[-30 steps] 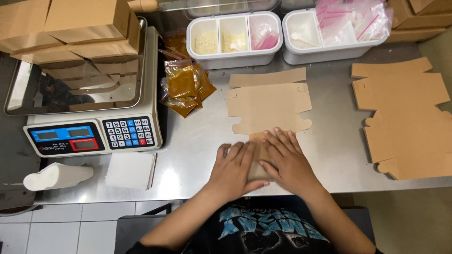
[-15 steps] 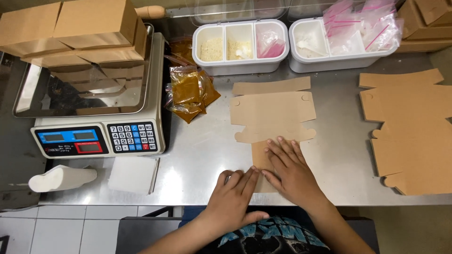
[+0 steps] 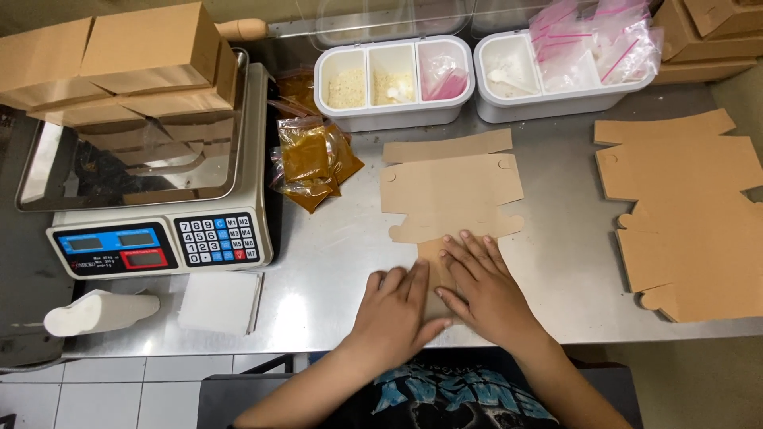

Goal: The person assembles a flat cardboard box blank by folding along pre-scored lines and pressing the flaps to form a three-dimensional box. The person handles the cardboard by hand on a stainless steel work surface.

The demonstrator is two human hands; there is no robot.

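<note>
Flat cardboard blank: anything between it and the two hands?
Nothing visible. The left hand and right hand lie flat, side by side, on the near end of the flat cardboard blank on the steel table. The sauce packets sit apart, to its left.

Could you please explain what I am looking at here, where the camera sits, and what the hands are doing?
There is one picture, taken by a camera worn on a person's head, looking down at a stainless steel counter. No machine is involved: the left hand and the right hand are the person's own, both pressed flat on the near flap of an unfolded cardboard box blank. Nothing is gripped. To the right lies a stack of more flat blanks. To the left stands a digital weighing scale with folded brown boxes piled on it. Beside it lie sachets of brown sauce. At the back stand two white compartment trays holding powders and small plastic bags.
</note>
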